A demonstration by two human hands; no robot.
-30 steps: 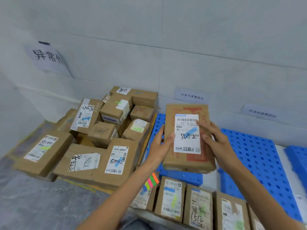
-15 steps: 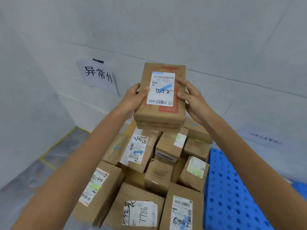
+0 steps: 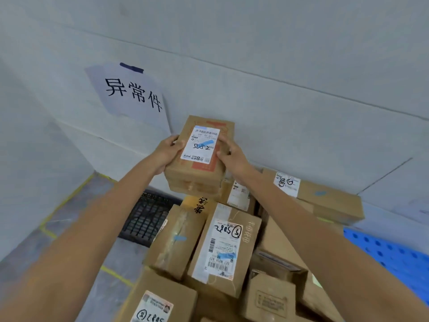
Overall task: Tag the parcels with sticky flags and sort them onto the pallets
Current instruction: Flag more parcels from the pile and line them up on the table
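Observation:
I hold a brown cardboard parcel (image 3: 197, 168) out at arm's length near the back wall, above the far end of a heap of parcels (image 3: 222, 247). Its white shipping label carries a blue sticky flag (image 3: 205, 143) and handwritten digits. My left hand (image 3: 166, 153) grips its left edge, thumb on top. My right hand (image 3: 232, 154) grips its right edge, fingers over the label's side. Several boxes in the heap below also show blue flags.
A paper sign (image 3: 132, 94) with black characters hangs on the wall at left. A black grid pallet (image 3: 146, 219) shows under the heap's left side. A blue perforated pallet (image 3: 390, 254) lies at right. Yellow tape (image 3: 67, 201) marks the grey floor.
I have stepped closer to the heap and carried the parcel further out over its far end, toward the wall. Both hands keep the same grip.

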